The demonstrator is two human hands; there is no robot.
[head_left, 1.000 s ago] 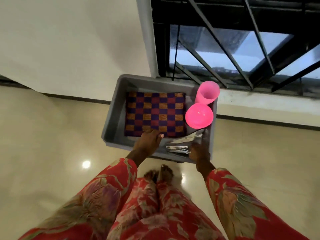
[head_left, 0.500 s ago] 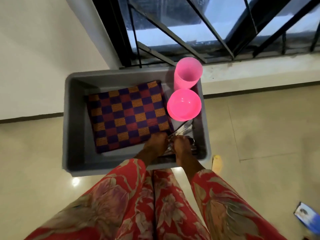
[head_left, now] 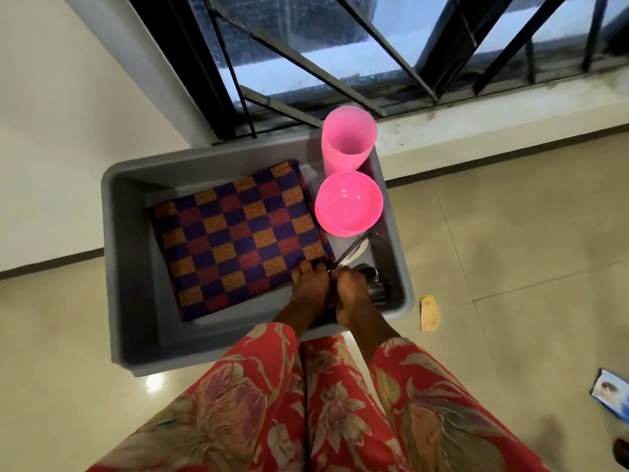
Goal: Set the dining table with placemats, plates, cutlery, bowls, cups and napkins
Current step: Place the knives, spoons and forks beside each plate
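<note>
A grey plastic bin [head_left: 114, 267] sits on the tiled floor below a window. Inside lies a folded checkered placemat [head_left: 238, 236] in purple, orange and red. To its right stand a pink cup [head_left: 348, 144] and a stack of pink bowls [head_left: 349, 202]. Steel cutlery [head_left: 355, 251] lies in the bin's near right corner. My left hand [head_left: 310, 286] and my right hand [head_left: 354, 294] are side by side in that corner, fingers curled round the cutlery handles. Knife blades stick out beyond my fingers toward the bowls.
A barred window [head_left: 340, 63] and its sill run behind the bin, with a white wall [head_left: 68, 97] at the left. A yellow scrap [head_left: 429, 313] lies on the floor right of the bin, a blue packet [head_left: 611, 396] further right.
My left hand left the placemat's edge and joined the right hand at the cutlery. The view has swung down and closer over the bin.
</note>
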